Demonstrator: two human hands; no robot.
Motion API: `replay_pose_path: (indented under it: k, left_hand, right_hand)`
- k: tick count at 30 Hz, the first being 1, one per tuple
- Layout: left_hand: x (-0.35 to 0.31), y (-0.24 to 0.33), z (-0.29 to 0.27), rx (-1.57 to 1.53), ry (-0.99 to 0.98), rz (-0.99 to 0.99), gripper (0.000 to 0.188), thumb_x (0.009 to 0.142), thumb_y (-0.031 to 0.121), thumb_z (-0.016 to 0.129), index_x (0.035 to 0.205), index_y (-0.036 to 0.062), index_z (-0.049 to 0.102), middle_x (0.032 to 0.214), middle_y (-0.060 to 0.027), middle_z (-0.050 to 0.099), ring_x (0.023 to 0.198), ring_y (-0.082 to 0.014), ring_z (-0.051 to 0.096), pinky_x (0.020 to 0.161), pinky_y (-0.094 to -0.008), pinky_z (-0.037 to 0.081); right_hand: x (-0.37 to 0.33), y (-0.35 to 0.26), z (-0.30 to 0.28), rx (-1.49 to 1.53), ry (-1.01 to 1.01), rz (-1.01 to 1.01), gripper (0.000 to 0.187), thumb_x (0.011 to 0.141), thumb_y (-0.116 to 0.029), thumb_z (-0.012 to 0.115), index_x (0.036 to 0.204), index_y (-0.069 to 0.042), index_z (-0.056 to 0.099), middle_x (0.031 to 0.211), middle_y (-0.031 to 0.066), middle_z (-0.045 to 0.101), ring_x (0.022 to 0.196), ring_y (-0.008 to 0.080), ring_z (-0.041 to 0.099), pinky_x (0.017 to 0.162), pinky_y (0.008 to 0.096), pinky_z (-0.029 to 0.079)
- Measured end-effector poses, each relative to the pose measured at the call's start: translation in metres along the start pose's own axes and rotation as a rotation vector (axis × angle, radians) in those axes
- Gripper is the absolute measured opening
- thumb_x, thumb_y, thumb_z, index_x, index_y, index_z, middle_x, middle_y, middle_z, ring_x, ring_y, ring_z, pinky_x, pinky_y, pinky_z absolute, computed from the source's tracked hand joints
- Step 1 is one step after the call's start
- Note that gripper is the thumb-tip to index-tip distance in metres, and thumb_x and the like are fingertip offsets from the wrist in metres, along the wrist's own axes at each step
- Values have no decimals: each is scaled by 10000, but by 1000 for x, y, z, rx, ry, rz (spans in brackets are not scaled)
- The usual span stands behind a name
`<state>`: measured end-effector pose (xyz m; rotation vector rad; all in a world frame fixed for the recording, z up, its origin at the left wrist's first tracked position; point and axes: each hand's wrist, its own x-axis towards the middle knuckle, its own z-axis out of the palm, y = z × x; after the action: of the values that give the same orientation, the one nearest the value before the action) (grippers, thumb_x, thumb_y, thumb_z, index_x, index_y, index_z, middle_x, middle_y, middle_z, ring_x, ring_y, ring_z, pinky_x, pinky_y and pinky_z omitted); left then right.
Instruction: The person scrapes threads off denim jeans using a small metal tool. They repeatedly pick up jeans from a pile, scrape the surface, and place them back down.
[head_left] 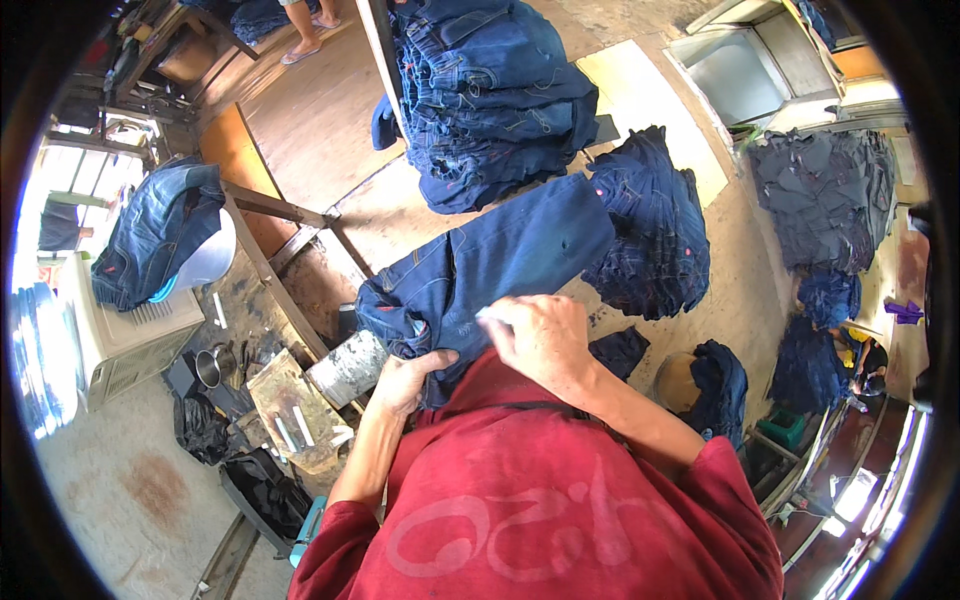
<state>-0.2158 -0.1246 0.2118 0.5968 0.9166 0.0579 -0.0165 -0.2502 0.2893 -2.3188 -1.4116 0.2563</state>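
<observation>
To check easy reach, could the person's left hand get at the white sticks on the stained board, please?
Probably yes: nothing seems to cover the white sticks, though the left hand grips the jeans and would need to let go first.

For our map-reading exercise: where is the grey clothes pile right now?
In the head view, the grey pile is at the upper right, directly above a small blue bundle.

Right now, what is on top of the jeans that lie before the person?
The left hand has its thumb on the jeans; the right hand, holding a small white piece, is over them. The part under the hands is covered.
</observation>
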Motion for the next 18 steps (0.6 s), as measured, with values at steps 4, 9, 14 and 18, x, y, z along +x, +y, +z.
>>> replay_pose_path:
  k: [4, 9, 14, 18]
  left_hand:
    - [-1, 4, 1, 44, 7, -52, 409, 839, -68, 792, 1241, -8, 746, 1181, -125, 790, 1049, -239, 760, 996, -383, 607]
    - [-1, 9, 11, 46, 176, 113, 478, 885, -4, 837, 1346, 1, 712, 1271, -111, 766, 1131, -241, 732, 1062, -388, 572]
    - [-5, 7, 14, -182, 138, 107, 475, 931, -18, 808, 1390, 4, 685, 1313, -122, 751, 1155, -241, 730, 1068, -402, 581]
    - [-10, 4, 9, -192, 86, 63, 451, 941, -42, 783, 1379, 4, 690, 1307, -110, 753, 1150, -226, 731, 1049, -391, 593]
  right_hand:
    - [2, 3, -1, 180, -101, -6, 200, 977, -280, 768, 833, -142, 767, 715, 92, 738, 637, 321, 731, 599, 455, 564]
    - [22, 13, -10, 23, -30, 130, 213, 994, -250, 759, 830, -114, 760, 702, 105, 720, 628, 322, 721, 583, 446, 544]
    - [33, -12, -3, 215, -37, -70, 239, 997, -316, 755, 830, -145, 753, 690, 110, 726, 616, 339, 724, 572, 455, 571]
    - [37, -29, 1, 117, -97, -133, 252, 980, -308, 748, 786, -148, 742, 679, 111, 725, 612, 327, 730, 571, 455, 564]
